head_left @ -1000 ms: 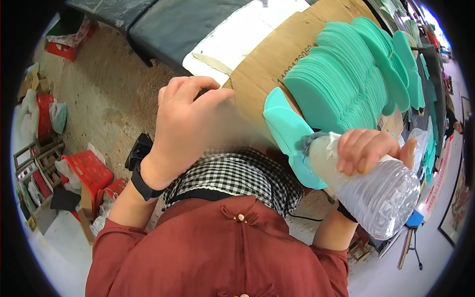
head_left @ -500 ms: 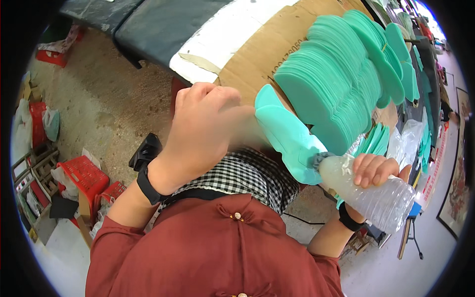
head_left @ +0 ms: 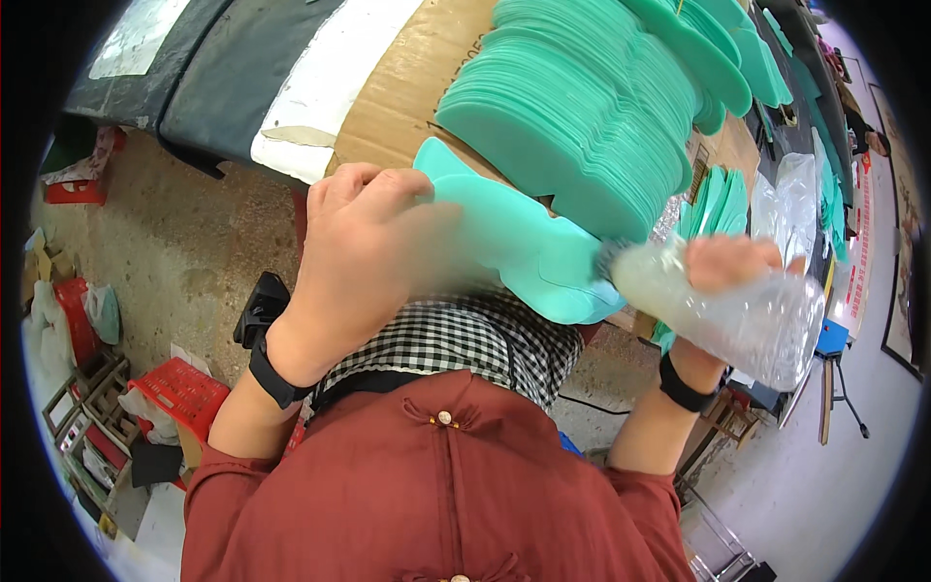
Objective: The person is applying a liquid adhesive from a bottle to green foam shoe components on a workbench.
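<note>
Beside the stack [head_left: 572, 107], the insole [head_left: 531, 233] lies at the left hand [head_left: 354, 242], its grip too blurred to judge, while the right hand [head_left: 729, 262], closed around the bottle [head_left: 766, 325], brings its dark tip [head_left: 607, 260] edgeward, apparently shifting contact there.

Bottle [head_left: 766, 330] of glossy clear plastic; insole [head_left: 558, 262] smooth, matt; cardboard [head_left: 412, 82] matt
</note>
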Available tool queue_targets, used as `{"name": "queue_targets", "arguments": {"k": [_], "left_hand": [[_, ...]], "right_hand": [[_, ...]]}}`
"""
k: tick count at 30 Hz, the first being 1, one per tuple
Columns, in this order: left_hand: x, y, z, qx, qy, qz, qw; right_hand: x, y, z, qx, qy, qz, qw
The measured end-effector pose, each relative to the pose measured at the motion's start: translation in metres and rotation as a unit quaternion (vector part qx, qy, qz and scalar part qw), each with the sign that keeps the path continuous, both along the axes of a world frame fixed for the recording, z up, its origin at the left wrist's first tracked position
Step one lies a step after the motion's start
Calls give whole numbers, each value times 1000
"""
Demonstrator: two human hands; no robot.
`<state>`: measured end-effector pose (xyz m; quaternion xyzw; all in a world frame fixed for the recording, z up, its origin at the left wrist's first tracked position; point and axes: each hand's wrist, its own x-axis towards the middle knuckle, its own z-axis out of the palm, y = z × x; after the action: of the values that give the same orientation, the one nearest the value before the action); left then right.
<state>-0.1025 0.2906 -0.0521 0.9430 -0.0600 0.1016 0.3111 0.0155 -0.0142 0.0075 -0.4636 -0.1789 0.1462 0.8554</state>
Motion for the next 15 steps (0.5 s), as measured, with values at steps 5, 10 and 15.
{"name": "queue_targets", "arguments": {"k": [5, 10, 15], "left_hand": [[6, -2, 1, 12, -14, -6, 1000], [9, 0, 1, 17, -29, -16, 999], [2, 15, 6, 6, -31, 28, 999]], "right_hand": [[-35, -30, 5, -83, -48, -98, 991], [-38, 39, 11, -50, -30, -65, 996], [-20, 69, 15, -81, -38, 143, 986]]}}
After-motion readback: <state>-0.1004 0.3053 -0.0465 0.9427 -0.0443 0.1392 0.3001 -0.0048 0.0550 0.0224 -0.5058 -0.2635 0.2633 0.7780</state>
